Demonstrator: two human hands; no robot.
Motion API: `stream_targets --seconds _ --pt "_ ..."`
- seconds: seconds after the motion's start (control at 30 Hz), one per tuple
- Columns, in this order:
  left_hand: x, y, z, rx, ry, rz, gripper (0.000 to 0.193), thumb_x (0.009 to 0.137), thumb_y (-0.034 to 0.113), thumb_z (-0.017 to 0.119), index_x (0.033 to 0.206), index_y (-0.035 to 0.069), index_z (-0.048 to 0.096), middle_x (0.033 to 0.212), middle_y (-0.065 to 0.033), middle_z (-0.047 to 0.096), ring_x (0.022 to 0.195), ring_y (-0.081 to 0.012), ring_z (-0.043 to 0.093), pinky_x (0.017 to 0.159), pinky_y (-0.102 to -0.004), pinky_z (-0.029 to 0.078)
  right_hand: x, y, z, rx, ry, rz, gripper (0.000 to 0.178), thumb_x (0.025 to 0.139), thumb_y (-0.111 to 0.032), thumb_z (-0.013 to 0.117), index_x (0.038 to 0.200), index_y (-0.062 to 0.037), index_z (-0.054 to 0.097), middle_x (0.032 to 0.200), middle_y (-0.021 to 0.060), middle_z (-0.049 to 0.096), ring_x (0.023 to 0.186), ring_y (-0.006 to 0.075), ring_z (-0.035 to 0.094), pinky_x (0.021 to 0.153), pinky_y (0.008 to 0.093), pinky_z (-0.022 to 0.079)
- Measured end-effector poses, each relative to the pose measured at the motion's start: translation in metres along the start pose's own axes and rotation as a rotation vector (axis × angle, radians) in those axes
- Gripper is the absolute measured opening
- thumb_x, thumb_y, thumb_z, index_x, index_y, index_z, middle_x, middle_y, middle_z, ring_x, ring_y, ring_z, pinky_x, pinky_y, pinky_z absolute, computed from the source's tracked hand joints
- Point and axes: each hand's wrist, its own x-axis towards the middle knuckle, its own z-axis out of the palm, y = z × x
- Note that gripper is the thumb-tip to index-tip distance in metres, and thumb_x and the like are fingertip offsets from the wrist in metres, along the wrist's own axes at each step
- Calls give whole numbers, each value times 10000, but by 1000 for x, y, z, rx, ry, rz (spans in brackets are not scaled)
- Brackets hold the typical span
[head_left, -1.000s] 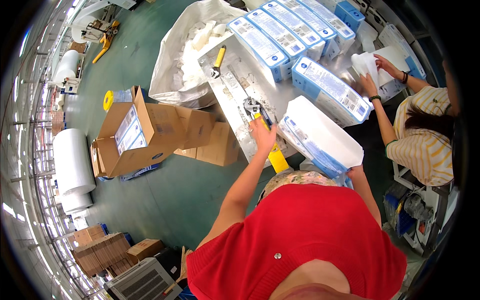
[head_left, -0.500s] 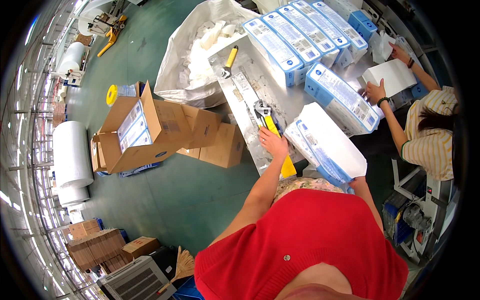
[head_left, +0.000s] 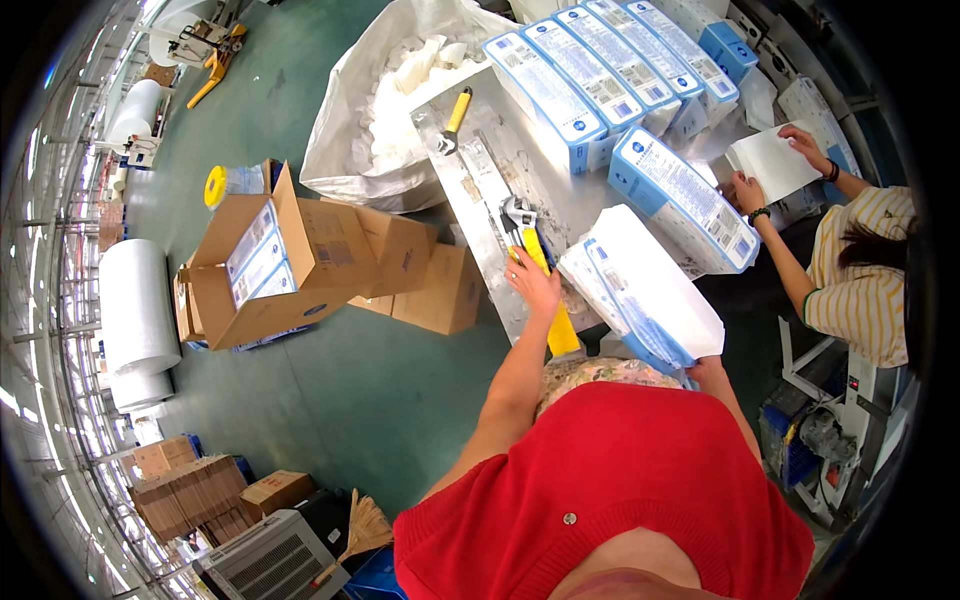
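Right now the person in the red top leans over a metal table (head_left: pixel 480 190). Her left hand (head_left: pixel 533 283) lies on the yellow handle of a big wrench (head_left: pixel 535 270), fingers curled loosely over it, maybe to keep it from sliding. Its silver head pokes out just past her fingertips. Her right hand (head_left: pixel 706 368) grips the near bottom corner of a soft white pack with blue print (head_left: pixel 640 295), fingers closed under it, so the pack tips up against the table edge. Just beyond that pack lies another long white and blue pack (head_left: pixel 685 200), with a dark blue stripe down one side. Farther out from her fingers, a row of the same long packs (head_left: pixel 600 70) stands side by side, each with small label patches on top. A second yellow-handled tool (head_left: pixel 452 118) rests far up the table. Off to her left, an open brown box (head_left: pixel 275 265) holds more blue and white packs. On her right, a co-worker in a striped top (head_left: pixel 860 280) holds a white sheet (head_left: pixel 772 160) with both hands.
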Motion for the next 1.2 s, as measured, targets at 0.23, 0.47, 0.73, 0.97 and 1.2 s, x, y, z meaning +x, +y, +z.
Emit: stream_targets --seconds 0.23,0.47,0.73,0.97,1.2 --pt "75 -37 -15 6 -69 162 919 611 199 751 1311 -43 206 1246 -238 299 1103 -399 308 949 -458 251 -10 2 23 -32 -39 -26 360 881 -264 442 1177 -68 501 1107 67 582 986 209 573 829 362 476" --pt "137 -40 -14 31 -153 195 922 619 197 748 1311 -57 193 1308 -227 266 1129 -398 300 968 -454 246 15 4 5 -38 15 59 358 873 -275 465 1157 -64 515 1091 67 590 969 200 581 817 359 483" --pt "170 -43 -35 149 -199 325 1040 567 323 788 1323 -44 174 1329 -221 274 1137 -401 338 973 -423 290 40 -2 4 -155 59 166 338 851 -312 518 1069 -61 574 1014 54 626 893 180 615 768 345 505" --pt "139 -2 -36 -564 -294 463 670 773 293 648 1232 -94 350 1187 -237 459 1094 -333 458 919 -376 363 87 -17 -18 -244 -11 346 350 863 -327 492 1033 -35 584 984 95 632 851 186 629 736 347 522" --pt "74 21 -55 -531 -761 184 531 837 314 555 1218 -23 405 1138 -156 520 1027 -223 504 879 -303 383 96 -33 15 -362 54 280 314 871 -296 483 987 -25 594 979 107 628 844 183 622 750 345 511"
